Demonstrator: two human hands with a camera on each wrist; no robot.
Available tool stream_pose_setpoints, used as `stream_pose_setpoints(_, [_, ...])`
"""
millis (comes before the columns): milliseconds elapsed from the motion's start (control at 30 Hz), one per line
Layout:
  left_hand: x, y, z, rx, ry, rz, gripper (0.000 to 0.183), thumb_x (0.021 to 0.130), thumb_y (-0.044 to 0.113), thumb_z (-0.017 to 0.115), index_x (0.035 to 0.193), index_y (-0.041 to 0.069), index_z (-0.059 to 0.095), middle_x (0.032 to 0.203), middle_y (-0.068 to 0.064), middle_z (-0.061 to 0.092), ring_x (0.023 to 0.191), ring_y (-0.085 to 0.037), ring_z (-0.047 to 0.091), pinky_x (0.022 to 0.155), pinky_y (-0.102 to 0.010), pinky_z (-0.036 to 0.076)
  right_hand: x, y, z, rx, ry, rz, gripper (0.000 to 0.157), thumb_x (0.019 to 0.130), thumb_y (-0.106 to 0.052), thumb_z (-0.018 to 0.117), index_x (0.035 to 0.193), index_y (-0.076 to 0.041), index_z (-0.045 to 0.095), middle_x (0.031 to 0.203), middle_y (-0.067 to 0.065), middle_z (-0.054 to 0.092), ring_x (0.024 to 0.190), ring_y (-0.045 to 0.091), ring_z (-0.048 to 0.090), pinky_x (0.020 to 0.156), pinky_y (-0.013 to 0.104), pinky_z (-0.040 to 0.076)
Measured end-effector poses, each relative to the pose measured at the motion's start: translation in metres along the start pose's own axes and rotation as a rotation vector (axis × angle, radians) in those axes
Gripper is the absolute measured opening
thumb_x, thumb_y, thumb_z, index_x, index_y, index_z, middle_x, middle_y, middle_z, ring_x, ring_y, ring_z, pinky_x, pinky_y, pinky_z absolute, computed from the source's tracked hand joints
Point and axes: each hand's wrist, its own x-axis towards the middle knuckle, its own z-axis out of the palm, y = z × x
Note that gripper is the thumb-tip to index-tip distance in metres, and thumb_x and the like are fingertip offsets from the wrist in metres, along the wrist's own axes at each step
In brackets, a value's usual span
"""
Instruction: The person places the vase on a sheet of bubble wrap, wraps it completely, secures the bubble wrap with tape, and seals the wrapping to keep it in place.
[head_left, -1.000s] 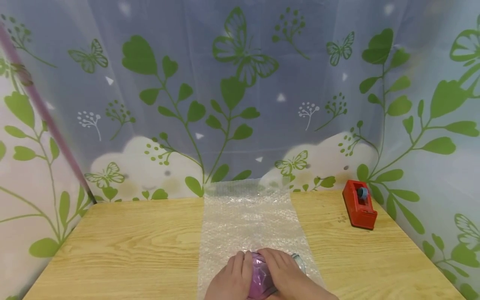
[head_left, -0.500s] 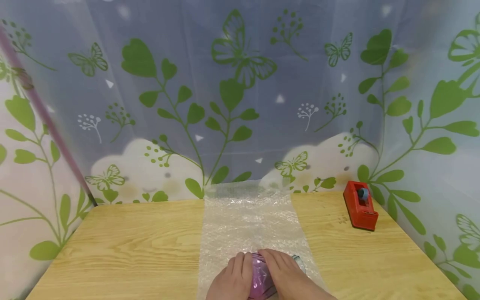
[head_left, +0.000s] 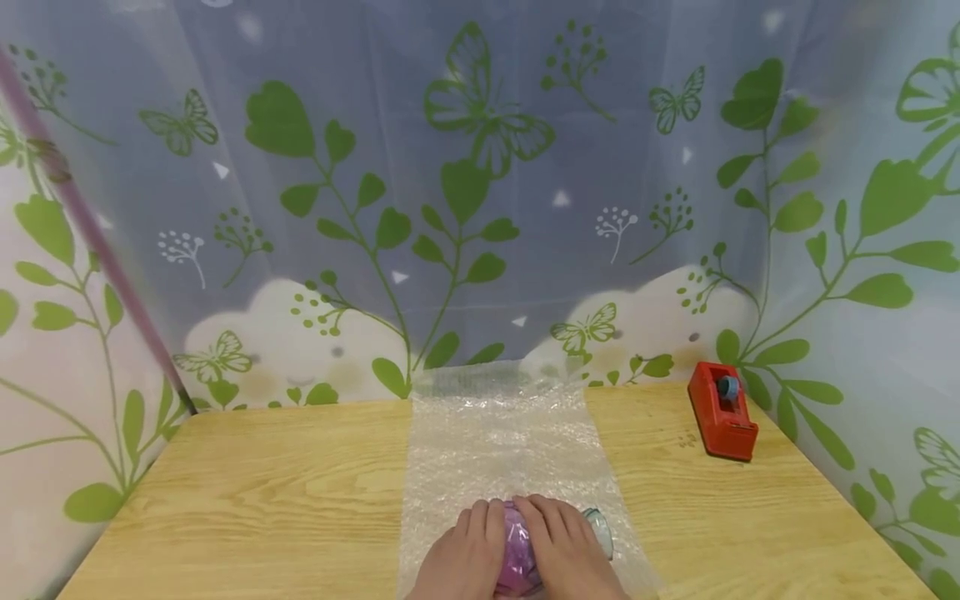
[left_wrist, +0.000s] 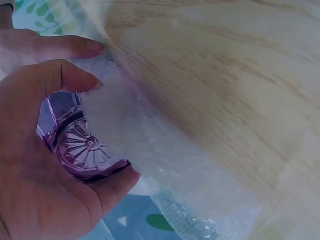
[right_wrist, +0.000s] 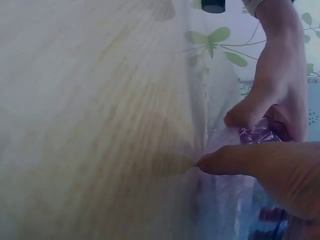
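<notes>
A purple, faceted piece of glassware (head_left: 516, 546) lies on its side on a sheet of bubble wrap (head_left: 510, 442), near the front of the table. My left hand (head_left: 467, 552) grips its left part, fingers over the top. The left wrist view shows its round base (left_wrist: 89, 145), moulded with a ray pattern, between thumb and fingers, with bubble wrap (left_wrist: 145, 130) against it. Over its right part curl the fingers of my right hand (head_left: 564, 546). A pale bluish clear end (head_left: 600, 532) sticks out past that hand. Both thumbs are at the near edge of the wrap in the wrist views.
A red tape dispenser (head_left: 723, 412) stands at the back right of the wooden table (head_left: 277, 483). Behind the table hangs a leaf-printed curtain (head_left: 360, 208), and the wrap's far end reaches up against it. A pinkish pole (head_left: 112, 250) slants down at the left.
The right hand and wrist have turned slightly, and more of the clear end shows beside it. The left hand keeps its grip. The head view has shifted a little.
</notes>
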Motion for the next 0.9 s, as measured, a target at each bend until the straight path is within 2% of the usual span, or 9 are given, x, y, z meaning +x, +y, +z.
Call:
stream_pose_setpoints(100, [-0.001, -0.001, 0.001, -0.020, 0.007, -0.012, 0.090, 0.064, 0.065, 0.072, 0.114, -0.006, 0.049, 0.091, -0.010, 0.052, 0.074, -0.016, 0.054, 0.062, -0.020, 0.048, 0.004, 0.000, -0.002, -0.020, -0.019, -0.015, 0.107, 0.054, -0.078, 0.067, 0.127, -0.003, 0.046, 0.115, 0.010, 0.053, 0.103, 0.025, 0.052, 0.087, 0.041, 0.046])
stream_pose_setpoints(167, [-0.002, -0.002, 0.001, -0.006, 0.020, -0.015, 0.091, 0.074, 0.072, 0.057, 0.117, -0.007, 0.049, 0.095, -0.012, 0.056, 0.079, -0.018, 0.058, 0.066, -0.023, 0.050, 0.007, 0.001, -0.005, -0.033, -0.038, -0.035, 0.105, 0.054, -0.078, 0.067, 0.125, -0.003, 0.048, 0.113, 0.010, 0.054, 0.101, 0.025, 0.053, 0.085, 0.041, 0.046])
stream_pose_setpoints(267, [-0.003, -0.003, 0.003, 0.029, 0.063, -0.004, 0.077, 0.087, 0.064, 0.044, 0.120, -0.006, 0.049, 0.103, -0.012, 0.056, 0.088, -0.019, 0.058, 0.072, -0.028, 0.051, 0.010, 0.002, -0.009, -0.051, -0.072, -0.058, 0.103, 0.057, -0.079, 0.065, 0.123, -0.002, 0.049, 0.111, 0.009, 0.054, 0.099, 0.024, 0.055, 0.084, 0.040, 0.047])
stream_pose_setpoints(333, [-0.002, -0.005, 0.004, 0.067, 0.102, 0.014, 0.074, 0.087, 0.063, 0.040, 0.119, -0.003, 0.050, 0.102, -0.009, 0.054, 0.088, -0.017, 0.055, 0.071, -0.027, 0.050, 0.012, 0.002, -0.012, -0.038, -0.108, -0.056, 0.103, 0.058, -0.079, 0.065, 0.124, -0.002, 0.049, 0.112, 0.009, 0.054, 0.100, 0.024, 0.055, 0.085, 0.040, 0.047])
stream_pose_setpoints(400, [-0.001, -0.005, 0.003, 0.086, 0.128, 0.040, 0.070, 0.085, 0.061, 0.045, 0.115, -0.001, 0.052, 0.097, -0.006, 0.050, 0.085, -0.016, 0.051, 0.066, -0.024, 0.048, 0.014, 0.002, -0.014, -0.017, -0.162, -0.043, 0.103, 0.059, -0.078, 0.065, 0.125, -0.001, 0.048, 0.112, 0.010, 0.054, 0.101, 0.025, 0.055, 0.085, 0.041, 0.047])
stream_pose_setpoints(467, [0.000, -0.005, 0.001, 0.094, 0.123, 0.055, 0.082, 0.079, 0.073, 0.044, 0.114, -0.001, 0.053, 0.094, -0.004, 0.049, 0.081, -0.014, 0.050, 0.063, -0.022, 0.047, 0.016, 0.003, -0.016, 0.008, -0.216, -0.023, 0.102, 0.061, -0.078, 0.064, 0.126, -0.002, 0.047, 0.112, 0.010, 0.054, 0.102, 0.025, 0.055, 0.085, 0.041, 0.048])
stream_pose_setpoints(567, [0.001, -0.003, -0.001, 0.099, 0.084, 0.069, 0.090, 0.080, 0.077, 0.041, 0.118, -0.004, 0.053, 0.099, -0.008, 0.055, 0.086, -0.018, 0.057, 0.070, -0.022, 0.050, 0.019, 0.004, -0.019, 0.031, -0.286, -0.001, 0.101, 0.062, -0.078, 0.064, 0.126, -0.003, 0.045, 0.113, 0.010, 0.054, 0.102, 0.026, 0.055, 0.084, 0.043, 0.048])
stream_pose_setpoints(667, [0.001, 0.000, -0.001, 0.112, 0.080, 0.054, 0.096, 0.079, 0.079, 0.036, 0.120, -0.006, 0.051, 0.104, -0.012, 0.058, 0.093, -0.020, 0.059, 0.078, -0.025, 0.051, 0.021, 0.006, -0.020, 0.047, -0.297, -0.001, 0.100, 0.062, -0.078, 0.064, 0.126, -0.004, 0.045, 0.112, 0.009, 0.054, 0.101, 0.025, 0.055, 0.083, 0.043, 0.049])
stream_pose_setpoints(900, [-0.003, -0.001, 0.014, 0.152, 0.209, 0.015, 0.088, 0.085, 0.073, 0.032, 0.117, -0.006, 0.053, 0.101, -0.013, 0.060, 0.091, -0.020, 0.060, 0.078, -0.027, 0.051, 0.026, 0.004, -0.021, 0.065, -0.364, -0.001, 0.103, 0.062, -0.079, 0.062, 0.129, -0.003, 0.044, 0.113, 0.010, 0.054, 0.101, 0.027, 0.055, 0.082, 0.045, 0.050])
